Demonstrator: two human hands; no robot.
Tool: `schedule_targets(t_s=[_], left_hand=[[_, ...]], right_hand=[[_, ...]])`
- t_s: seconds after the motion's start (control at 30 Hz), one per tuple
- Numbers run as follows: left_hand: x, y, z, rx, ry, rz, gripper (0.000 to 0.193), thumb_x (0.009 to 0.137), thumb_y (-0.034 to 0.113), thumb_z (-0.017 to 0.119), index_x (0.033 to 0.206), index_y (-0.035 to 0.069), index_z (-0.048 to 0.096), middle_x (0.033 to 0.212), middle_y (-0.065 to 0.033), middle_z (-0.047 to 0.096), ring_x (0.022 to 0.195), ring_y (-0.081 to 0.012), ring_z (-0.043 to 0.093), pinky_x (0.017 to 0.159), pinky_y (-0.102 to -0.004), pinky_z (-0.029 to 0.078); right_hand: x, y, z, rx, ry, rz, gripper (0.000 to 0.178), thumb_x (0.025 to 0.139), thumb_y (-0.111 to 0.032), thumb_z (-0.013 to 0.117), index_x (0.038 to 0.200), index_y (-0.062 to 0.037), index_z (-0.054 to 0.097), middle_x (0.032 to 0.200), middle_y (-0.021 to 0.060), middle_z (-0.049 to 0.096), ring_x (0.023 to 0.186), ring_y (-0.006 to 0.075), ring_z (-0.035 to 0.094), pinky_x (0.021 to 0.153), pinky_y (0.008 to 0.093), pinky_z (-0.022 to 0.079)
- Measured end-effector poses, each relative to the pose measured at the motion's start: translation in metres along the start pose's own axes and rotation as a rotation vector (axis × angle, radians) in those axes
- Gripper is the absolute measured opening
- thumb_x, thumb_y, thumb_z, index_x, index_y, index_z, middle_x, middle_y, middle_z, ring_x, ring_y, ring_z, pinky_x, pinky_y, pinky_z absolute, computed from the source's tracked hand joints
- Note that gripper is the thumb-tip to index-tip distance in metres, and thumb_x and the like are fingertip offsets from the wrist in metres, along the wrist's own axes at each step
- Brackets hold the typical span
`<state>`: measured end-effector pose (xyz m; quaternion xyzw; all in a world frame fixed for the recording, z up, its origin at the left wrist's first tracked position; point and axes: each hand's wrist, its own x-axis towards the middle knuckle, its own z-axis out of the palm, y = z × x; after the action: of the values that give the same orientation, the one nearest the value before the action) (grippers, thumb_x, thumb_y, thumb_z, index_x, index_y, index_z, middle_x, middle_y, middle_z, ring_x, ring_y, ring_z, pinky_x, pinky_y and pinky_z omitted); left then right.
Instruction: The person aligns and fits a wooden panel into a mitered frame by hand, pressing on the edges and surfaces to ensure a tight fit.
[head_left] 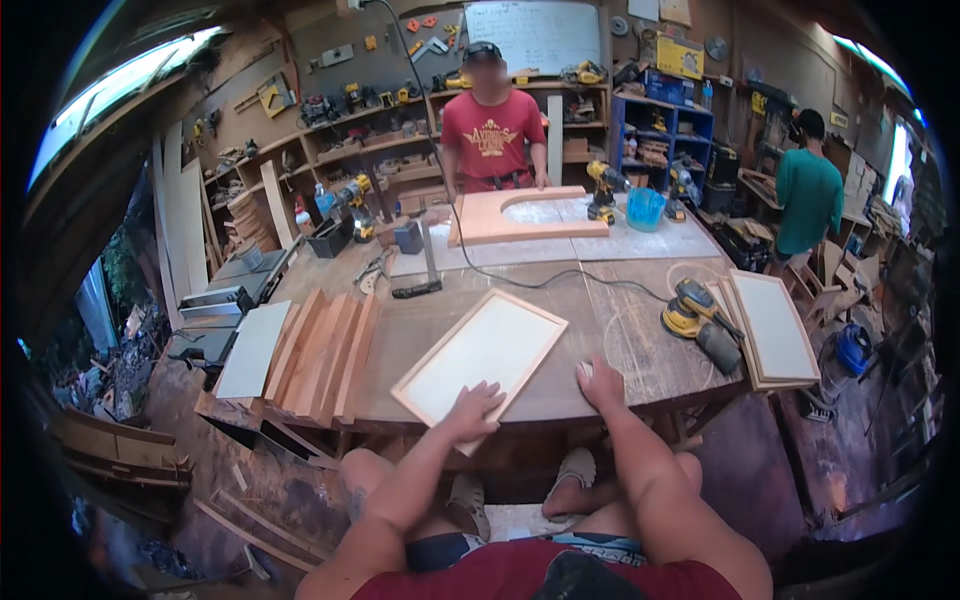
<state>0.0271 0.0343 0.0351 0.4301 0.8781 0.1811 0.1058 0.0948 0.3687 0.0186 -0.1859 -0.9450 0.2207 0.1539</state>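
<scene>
A white panel in a light wood frame [480, 355] lies at a slant on the workbench, its lowest corner jutting past the bench's near edge. My left hand [472, 412] rests on the panel's near side with its fingers stretched out. To the right of the frame, my right hand [602, 385] is on the bench top near the edge, its fingers curled in. A small pale bit shows at those fingers, too small to name. A yellow and black sander [695, 315] lies farther right, with its dark cord running across the bench.
Wooden boards [325, 350] and a white panel [255, 350] lie left; framed panels [775, 330] are stacked right. A hammer [428, 265] lies beyond the frame. Across the bench a person in red stands at a cut-out board [480, 215], near drills [603, 190] and a blue bucket [645, 210].
</scene>
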Motion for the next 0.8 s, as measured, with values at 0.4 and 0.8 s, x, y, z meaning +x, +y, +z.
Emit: schedule_targets(t_s=[0.4,0.8], left_hand=[[0.024,-0.035,-0.033,-0.013,0.220,0.018,0.041,0.081,0.020,0.072,0.121,0.011,0.068,0.138,-0.0180,0.057,0.131,-0.0374,0.050,0.113,-0.0459,0.037],[0.159,0.077,0.017,0.114,0.154,-0.100,0.072,0.096,0.051,0.052,0.150,0.004,0.039,0.159,-0.0136,0.033,0.149,-0.0347,0.025,0.119,-0.0583,0.015]], right_hand=[[0.020,0.000,-0.006,0.233,0.259,0.224,0.050,0.091,-0.049,0.062,0.125,-0.0122,0.060,0.106,0.0235,0.069,0.101,0.0451,0.064,0.087,0.0515,0.050],[0.005,-0.005,-0.006,0.176,0.185,0.181,0.042,0.093,-0.047,0.060,0.120,-0.0142,0.062,0.106,0.0194,0.071,0.101,0.0416,0.066,0.087,0.0501,0.050]])
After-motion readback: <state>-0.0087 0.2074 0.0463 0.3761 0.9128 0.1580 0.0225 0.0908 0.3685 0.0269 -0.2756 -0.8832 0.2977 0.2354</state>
